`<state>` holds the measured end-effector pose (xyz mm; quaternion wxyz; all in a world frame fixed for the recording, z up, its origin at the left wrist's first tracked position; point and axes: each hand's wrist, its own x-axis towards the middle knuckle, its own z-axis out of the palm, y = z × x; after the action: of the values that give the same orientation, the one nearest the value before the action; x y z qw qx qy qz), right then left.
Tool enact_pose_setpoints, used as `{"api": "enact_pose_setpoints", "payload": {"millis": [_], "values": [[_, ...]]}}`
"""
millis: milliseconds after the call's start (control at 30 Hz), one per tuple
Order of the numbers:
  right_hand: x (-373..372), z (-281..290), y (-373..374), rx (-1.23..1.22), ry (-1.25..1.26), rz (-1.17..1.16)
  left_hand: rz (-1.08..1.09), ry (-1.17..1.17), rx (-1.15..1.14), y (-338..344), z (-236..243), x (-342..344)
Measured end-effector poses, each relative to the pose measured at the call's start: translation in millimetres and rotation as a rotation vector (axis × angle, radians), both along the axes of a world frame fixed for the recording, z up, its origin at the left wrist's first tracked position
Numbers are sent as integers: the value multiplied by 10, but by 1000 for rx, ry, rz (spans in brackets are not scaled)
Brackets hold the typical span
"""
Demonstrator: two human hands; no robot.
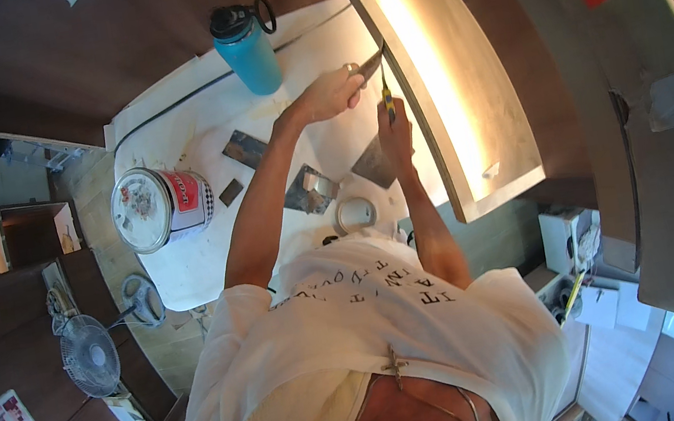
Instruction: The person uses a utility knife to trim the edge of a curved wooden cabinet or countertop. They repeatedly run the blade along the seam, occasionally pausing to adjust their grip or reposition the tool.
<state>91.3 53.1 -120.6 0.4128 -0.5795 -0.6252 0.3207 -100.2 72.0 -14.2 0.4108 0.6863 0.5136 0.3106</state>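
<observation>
My left hand (333, 92) grips a flat metal scraper blade (371, 64) whose tip touches the dark edge of a long lit panel (441, 88). Just below it, my right hand (394, 135) holds a thin tool with a yellow-and-black handle (387, 101) pointing up at the same edge. Both arms reach out over a white-covered tabletop (192, 128). Under my right hand a wide putty knife (372, 165) lies on the cover.
A blue bottle with a black lid (248, 48) stands at the back of the table. A paint can (156, 208) lies on its side at the left. Dark tile pieces (244, 147), a tape roll (354, 213), a floor fan (88, 356) and a cardboard box (657, 116) surround me.
</observation>
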Motion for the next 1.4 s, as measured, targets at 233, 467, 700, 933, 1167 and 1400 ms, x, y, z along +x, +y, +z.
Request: {"api": "enact_pose_setpoints", "payload": {"millis": [233, 467, 700, 933, 1167, 1400], "values": [[-26, 273, -233, -15, 137, 13, -38, 39, 133, 73, -251, -76], [-229, 431, 139, 31, 193, 27, 45, -26, 102, -32, -39, 2], [-262, 294, 229, 201, 177, -2, 35, -14, 43, -12, -77, 6], [-165, 100, 189, 103, 98, 4, 13, 16, -52, 10, 30, -26], [75, -291, -251, -119, 13, -10, 22, -34, 141, 70, 72, -42], [-129, 328, 10, -5, 144, 12, -26, -41, -172, 17, 40, -120]]}}
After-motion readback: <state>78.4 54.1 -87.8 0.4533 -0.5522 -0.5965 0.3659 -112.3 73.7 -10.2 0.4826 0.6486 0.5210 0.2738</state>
